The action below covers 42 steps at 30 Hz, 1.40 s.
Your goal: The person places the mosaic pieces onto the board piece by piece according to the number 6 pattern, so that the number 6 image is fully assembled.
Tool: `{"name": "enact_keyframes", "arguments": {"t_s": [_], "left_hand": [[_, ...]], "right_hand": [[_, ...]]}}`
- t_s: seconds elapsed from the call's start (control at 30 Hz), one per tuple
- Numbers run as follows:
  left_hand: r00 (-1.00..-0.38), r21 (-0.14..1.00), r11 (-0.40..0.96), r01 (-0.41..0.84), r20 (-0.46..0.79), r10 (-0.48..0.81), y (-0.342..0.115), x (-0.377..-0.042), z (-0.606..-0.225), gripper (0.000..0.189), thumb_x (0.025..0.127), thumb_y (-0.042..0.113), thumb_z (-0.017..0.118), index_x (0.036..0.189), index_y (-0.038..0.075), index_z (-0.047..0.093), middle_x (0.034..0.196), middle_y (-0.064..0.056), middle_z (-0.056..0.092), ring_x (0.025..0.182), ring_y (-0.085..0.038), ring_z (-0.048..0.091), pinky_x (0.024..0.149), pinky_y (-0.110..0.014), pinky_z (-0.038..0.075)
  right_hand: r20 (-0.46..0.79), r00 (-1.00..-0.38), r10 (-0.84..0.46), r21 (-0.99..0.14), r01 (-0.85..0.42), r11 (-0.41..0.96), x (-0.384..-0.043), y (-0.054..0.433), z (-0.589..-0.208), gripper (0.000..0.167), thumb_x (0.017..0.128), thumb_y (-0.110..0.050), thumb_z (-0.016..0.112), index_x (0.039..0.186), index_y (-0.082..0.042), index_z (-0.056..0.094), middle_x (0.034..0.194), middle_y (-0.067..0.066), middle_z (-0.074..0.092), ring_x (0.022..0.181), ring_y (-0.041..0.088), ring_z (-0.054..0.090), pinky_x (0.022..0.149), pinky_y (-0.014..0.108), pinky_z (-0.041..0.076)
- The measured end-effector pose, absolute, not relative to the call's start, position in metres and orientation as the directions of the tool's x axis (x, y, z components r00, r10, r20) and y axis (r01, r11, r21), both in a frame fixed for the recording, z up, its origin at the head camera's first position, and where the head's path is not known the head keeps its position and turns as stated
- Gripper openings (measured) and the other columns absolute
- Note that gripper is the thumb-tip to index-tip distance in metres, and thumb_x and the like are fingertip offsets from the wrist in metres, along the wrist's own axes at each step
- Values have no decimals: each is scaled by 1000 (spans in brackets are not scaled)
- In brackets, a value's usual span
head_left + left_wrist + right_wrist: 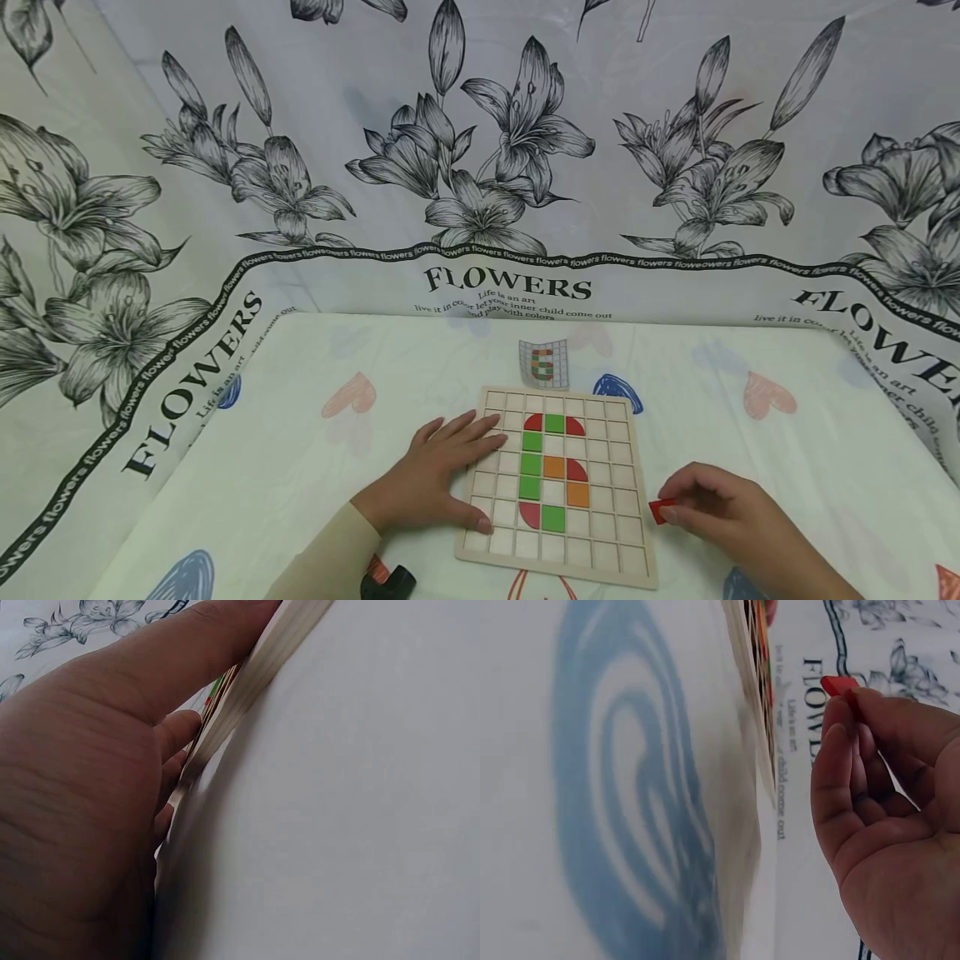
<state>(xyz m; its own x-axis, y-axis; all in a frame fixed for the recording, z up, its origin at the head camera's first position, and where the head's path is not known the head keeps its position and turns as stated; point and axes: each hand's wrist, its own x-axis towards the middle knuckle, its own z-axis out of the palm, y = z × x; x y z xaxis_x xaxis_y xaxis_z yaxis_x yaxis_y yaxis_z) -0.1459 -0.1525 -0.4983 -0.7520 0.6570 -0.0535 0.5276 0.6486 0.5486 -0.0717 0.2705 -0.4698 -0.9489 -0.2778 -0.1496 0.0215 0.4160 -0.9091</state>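
Observation:
A wooden grid board (600,567) lies on the table, with green, orange and red tiles set in several of its cells. Spread over the board's left edge, my left hand (431,475) rests with its fingers extended; in the left wrist view the thumb (202,637) touches the board's rim (247,682). My right hand (720,508) pinches a red tile (660,511) between thumb and fingertips, just off the board's right side. The same red tile (838,685) shows at the fingertips in the right wrist view; its full shape is partly hidden.
A small printed card (543,364) with a coloured grid pattern lies behind the board. Near the front edge sits a black object (388,582), left of the board. The tablecloth (360,350) bears printed hearts, and a flower-patterned cloth (480,125) hangs behind.

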Motion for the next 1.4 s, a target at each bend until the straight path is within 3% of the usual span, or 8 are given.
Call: {"name": "enact_keyframes", "arguments": {"t_s": [0.37,0.73,1.4], "left_hand": [[-748,538,648,539,-47,662,-153,-147,-500,112,78,81,81,171,36,38,178,19,19,165,-16,6,126,-62,4],[-747,540,643,543,-40,664,-152,-147,-499,112,78,80,82,171,35,39,178,18,18,165,-17,6,126,-61,4],[-749,534,652,538,-52,661,-153,-147,-499,112,78,80,81,171,36,39,178,19,20,165,-17,7,126,-62,5]], "right_hand": [[-90,-915,-394,-933,-61,354,-76,239,-467,6,102,-6,77,107,-7,73,104,-2,78,88,24,72,81,25,60],[-131,-901,-413,-937,-23,348,-84,206,-470,10,99,-14,82,102,-10,74,101,1,78,85,23,71,78,27,59],[-163,-919,-359,-850,-53,524,-89,180,-472,13,97,-12,83,93,-21,75,92,-6,68,83,17,64,74,25,55]]}}
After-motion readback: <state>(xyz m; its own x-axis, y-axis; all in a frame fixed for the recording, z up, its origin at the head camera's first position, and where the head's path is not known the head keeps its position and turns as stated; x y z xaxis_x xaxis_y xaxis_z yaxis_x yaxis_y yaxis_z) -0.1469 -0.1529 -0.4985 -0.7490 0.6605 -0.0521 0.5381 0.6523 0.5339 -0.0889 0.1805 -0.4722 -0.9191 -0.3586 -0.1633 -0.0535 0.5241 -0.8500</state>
